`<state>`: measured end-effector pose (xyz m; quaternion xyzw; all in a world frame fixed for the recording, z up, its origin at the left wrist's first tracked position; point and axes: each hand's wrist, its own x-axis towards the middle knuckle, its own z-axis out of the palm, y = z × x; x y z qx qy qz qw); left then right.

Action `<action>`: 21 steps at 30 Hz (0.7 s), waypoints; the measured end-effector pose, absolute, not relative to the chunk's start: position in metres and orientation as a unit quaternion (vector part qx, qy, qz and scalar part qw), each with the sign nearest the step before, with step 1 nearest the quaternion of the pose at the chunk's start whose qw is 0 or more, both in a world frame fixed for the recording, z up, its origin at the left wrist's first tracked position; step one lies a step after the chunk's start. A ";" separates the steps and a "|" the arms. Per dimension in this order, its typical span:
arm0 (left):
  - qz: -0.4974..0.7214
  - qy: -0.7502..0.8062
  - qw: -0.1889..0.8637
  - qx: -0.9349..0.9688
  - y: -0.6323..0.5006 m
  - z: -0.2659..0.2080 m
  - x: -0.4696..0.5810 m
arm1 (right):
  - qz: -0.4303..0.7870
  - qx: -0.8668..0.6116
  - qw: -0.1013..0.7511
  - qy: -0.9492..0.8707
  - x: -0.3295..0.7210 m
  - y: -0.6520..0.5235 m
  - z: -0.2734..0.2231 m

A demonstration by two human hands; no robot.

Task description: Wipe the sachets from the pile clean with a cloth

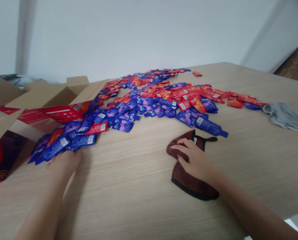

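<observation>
My left hand [65, 163] is curled at the near edge of a heap of blue sachets [82, 140], with a few red ones among them. Its fingertips are hidden, and whatever they hold cannot be made out. My right hand [192, 160] rests on a dark brown cloth mitt [181, 178] with black edging and a black hanging loop. The fingers are bent over the folded upper part of the mitt and press into it. A blue sachet [210, 126] lies just beyond the mitt.
Red sachets [167, 95] and more blue ones spread across the wooden table [129, 180] toward the wall. Open cardboard boxes [61, 96] with red and blue printing stand at the left. A grey cloth glove [285, 115] lies at the right.
</observation>
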<state>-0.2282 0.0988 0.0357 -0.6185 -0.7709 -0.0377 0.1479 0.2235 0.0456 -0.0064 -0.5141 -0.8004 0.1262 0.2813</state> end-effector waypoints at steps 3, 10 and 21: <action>-0.074 -0.750 0.214 -0.622 0.103 0.048 -0.190 | 0.143 -0.515 0.282 -0.797 0.224 0.044 -0.003; -0.087 -0.457 0.133 -0.875 0.166 0.054 -0.002 | 0.157 -0.536 0.257 -0.788 0.228 0.041 0.000; -0.074 -0.368 0.061 -0.925 0.221 -0.007 0.145 | 0.138 -0.551 0.217 -0.794 0.228 0.039 0.007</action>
